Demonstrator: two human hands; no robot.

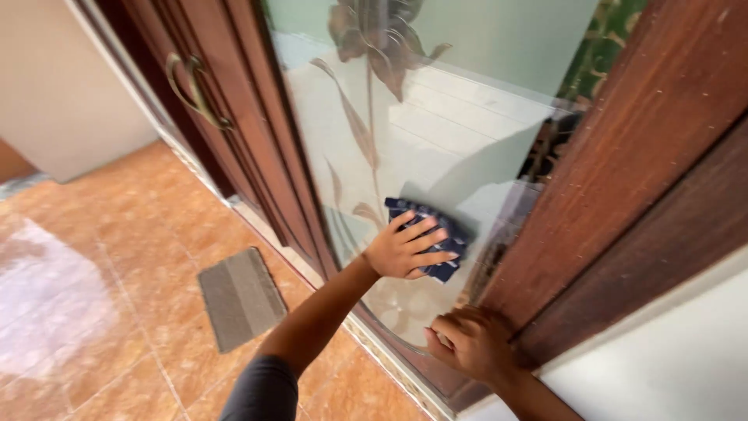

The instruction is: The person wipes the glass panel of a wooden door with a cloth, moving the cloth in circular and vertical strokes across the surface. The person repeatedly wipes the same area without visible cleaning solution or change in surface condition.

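Left hand (pixel 407 248) presses a dark blue woven cloth (pixel 436 234), soft and matt, flat on frosted glass (pixel 436 117), smooth, satin, with etched floral pattern. Right hand (pixel 467 343), below the cloth, rests on dark varnished wood frame (pixel 623 179), dusty. Floor tiles (pixel 117 257) left: glossy orange ceramic. Doormat (pixel 240 296): coarse grey fibre.

Two bare hands show: the left hand (pixel 405 248) near centre, and the right hand (pixel 467 341) toward 5 o'clock. One dark blue cloth (pixel 438 231) lies under the left hand, which presses it flat with spread fingers. One frosted glass pane (pixel 436 109) with a flower pattern fills the 12 o'clock area. One wooden door frame (pixel 623 171) stands at 3 o'clock. One curved brass handle (pixel 195 90) is at 10 o'clock. One grey mat (pixel 240 296) lies at 7 o'clock on the tiled floor (pixel 101 257).
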